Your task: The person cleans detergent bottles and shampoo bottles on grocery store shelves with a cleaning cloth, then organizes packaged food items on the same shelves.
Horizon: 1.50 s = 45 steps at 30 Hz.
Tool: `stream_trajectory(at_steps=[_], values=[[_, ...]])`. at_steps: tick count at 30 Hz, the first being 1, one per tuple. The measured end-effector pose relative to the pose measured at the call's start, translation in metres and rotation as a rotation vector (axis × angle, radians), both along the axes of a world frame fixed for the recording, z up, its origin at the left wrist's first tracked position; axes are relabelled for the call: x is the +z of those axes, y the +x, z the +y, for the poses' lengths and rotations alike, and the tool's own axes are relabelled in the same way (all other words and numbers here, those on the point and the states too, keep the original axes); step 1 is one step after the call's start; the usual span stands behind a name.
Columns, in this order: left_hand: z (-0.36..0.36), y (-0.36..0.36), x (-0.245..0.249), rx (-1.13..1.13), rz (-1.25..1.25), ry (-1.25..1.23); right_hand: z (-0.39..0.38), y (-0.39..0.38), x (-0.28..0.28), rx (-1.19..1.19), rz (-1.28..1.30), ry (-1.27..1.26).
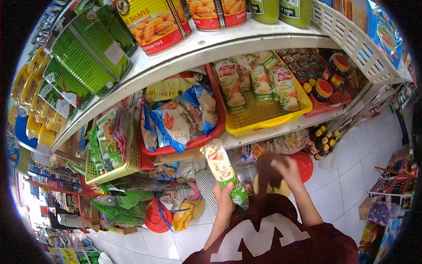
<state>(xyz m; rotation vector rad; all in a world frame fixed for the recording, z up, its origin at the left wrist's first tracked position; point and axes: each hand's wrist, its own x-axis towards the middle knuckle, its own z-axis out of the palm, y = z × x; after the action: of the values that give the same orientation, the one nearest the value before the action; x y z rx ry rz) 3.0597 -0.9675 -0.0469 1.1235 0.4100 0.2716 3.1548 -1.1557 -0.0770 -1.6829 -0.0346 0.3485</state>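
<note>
My left hand (224, 198) is closed around the green lower end of a mayonnaise pouch (220, 166), which points up toward the shelf. My right hand (288, 170) grips a dark brown cloth (269, 171), smeared by motion, just right of the pouch. Beyond both hands, a yellow basket (268, 126) on the lower shelf holds several similar mayonnaise pouches (229, 83), standing along its back and right side. Part of the basket's mesh floor shows in front of them.
Left of the yellow basket are a red basket (187, 146) of prawn cracker bags and a pale basket (115, 175) of packets. Jars (324, 89) stand to the right. The upper shelf edge (211, 43), carrying cans, overhangs them. Bags and a red lid (302, 167) lie below.
</note>
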Motion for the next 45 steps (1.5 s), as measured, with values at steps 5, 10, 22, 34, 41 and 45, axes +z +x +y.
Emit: stream_trajectory(at_steps=[5,10,22,34,41,45], values=[[-0.013,0.015,-0.014,0.056,0.142,0.604,0.024,-0.029,0.006,-0.142,-0.006,0.353],[-0.035,0.016,-0.03,-0.254,0.199,0.883,0.056,-0.02,0.017,0.11,-0.504,-0.039],[-0.023,0.018,-0.022,-0.259,0.24,0.931,0.09,0.034,-0.009,-0.339,0.203,0.575],[-0.013,-0.005,-0.041,-0.08,0.293,0.372,0.031,0.01,0.019,-0.117,0.285,0.845],[-0.024,0.008,-0.042,-0.312,0.167,0.645,0.056,-0.008,0.019,0.051,0.026,0.333],[-0.028,0.01,-0.027,-0.317,0.189,0.65,0.051,0.011,0.015,-0.182,0.212,0.497]])
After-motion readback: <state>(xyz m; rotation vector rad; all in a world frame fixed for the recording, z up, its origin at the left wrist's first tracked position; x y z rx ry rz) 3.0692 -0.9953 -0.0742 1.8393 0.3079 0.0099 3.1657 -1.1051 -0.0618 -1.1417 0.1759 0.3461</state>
